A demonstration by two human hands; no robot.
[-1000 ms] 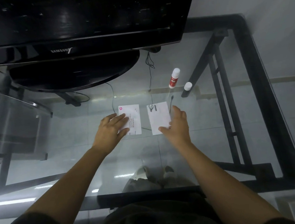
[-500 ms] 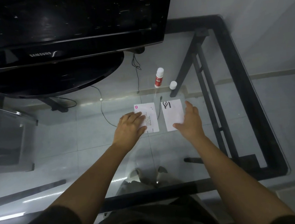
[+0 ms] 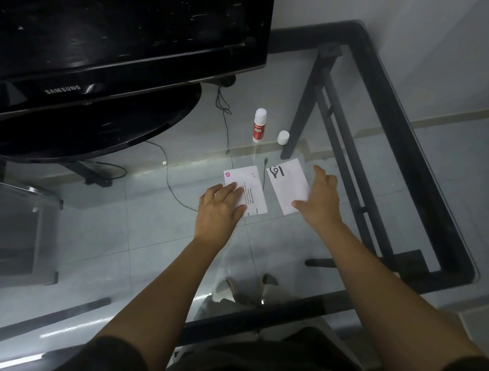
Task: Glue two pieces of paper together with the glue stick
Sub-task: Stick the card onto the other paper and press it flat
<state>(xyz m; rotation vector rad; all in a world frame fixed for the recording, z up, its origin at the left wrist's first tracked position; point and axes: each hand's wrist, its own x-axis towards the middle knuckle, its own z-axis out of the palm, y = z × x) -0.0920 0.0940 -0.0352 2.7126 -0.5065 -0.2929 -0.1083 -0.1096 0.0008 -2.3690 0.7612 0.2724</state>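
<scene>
Two papers side by side on surface (image 3: 304, 239): left paper (image 3: 252, 184) under left hand (image 3: 220, 211), right paper (image 3: 289, 184) touched by right hand (image 3: 319, 199). Glue stick (image 3: 258, 126) behind papers, cap (image 3: 283, 137) just right of it. Monitor (image 3: 98, 34) far left.

Clear glass table (image 3: 364, 232); glossy black TV (image 3: 98, 34); matt paper (image 3: 290, 184).

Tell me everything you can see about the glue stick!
The glue stick is a small tube with a red label and white ends, and it looks like plastic. It stands upright on the glass table, past the two papers and near the TV's black base. Its small white cap seems to be off, standing on the glass just to its right without touching it. Neither hand touches the glue stick.
</scene>
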